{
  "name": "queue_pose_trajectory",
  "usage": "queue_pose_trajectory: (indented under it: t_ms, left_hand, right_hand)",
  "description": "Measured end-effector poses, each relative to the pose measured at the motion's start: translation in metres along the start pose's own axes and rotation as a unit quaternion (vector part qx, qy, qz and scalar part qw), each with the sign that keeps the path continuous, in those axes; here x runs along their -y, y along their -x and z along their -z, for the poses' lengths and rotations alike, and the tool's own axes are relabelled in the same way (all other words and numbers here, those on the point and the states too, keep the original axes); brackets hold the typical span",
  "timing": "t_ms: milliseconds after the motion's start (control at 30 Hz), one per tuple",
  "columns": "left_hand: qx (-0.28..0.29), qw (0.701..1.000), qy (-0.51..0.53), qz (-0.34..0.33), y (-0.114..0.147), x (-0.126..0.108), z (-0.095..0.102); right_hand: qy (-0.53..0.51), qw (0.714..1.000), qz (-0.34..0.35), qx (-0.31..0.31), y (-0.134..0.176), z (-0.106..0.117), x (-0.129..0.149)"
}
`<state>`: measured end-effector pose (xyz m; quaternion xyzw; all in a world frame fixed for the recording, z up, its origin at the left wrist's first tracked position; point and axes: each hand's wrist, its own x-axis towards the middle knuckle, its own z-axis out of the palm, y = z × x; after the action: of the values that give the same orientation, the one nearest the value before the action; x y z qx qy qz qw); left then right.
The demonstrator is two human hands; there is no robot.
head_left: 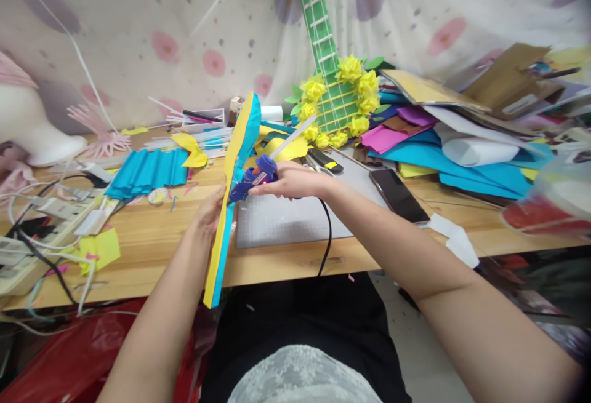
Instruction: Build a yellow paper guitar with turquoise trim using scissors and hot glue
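Note:
My left hand [209, 211] holds a long yellow and blue foam piece [233, 169] on edge, upright and tilted, above the wooden table [152, 243]. My right hand [295, 180] grips a blue glue gun [256, 176] with a white glue stick poking out of its back. The gun's nozzle touches the blue side of the foam piece. A black cord [327, 231] runs from the gun over the table's front edge.
A grey cutting mat [286, 218] lies under the hands, a black phone [399, 195] to its right. Stacked coloured foam sheets [443, 157] fill the right. A green foam guitar with yellow flowers [332, 92] leans at the back. Pleated blue paper [145, 172] and cables lie left.

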<state>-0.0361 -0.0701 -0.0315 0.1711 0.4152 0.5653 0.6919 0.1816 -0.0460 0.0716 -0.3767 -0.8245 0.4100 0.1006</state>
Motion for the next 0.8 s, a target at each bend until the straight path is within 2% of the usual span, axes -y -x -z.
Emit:
queue_pose_trajectory:
  t_ms: [100, 267, 600, 800]
  left_hand:
    - [-0.018, 0.998, -0.046, -0.040, -0.001, 0.001, 0.001]
    - [-0.021, 0.997, -0.061, -0.041, 0.000, 0.001, -0.001]
    - [0.026, 0.995, -0.091, -0.038, -0.008, 0.004, 0.010]
    - [0.000, 0.996, -0.082, -0.034, -0.007, 0.005, 0.008]
  right_hand:
    - [-0.005, 1.000, 0.009, 0.021, 0.000, -0.002, 0.000]
    - [-0.013, 0.999, 0.010, 0.042, 0.001, -0.007, -0.002]
    - [-0.004, 0.998, 0.017, 0.068, 0.001, -0.012, -0.002]
    - [-0.014, 0.997, 0.015, 0.078, 0.001, -0.018, 0.000]
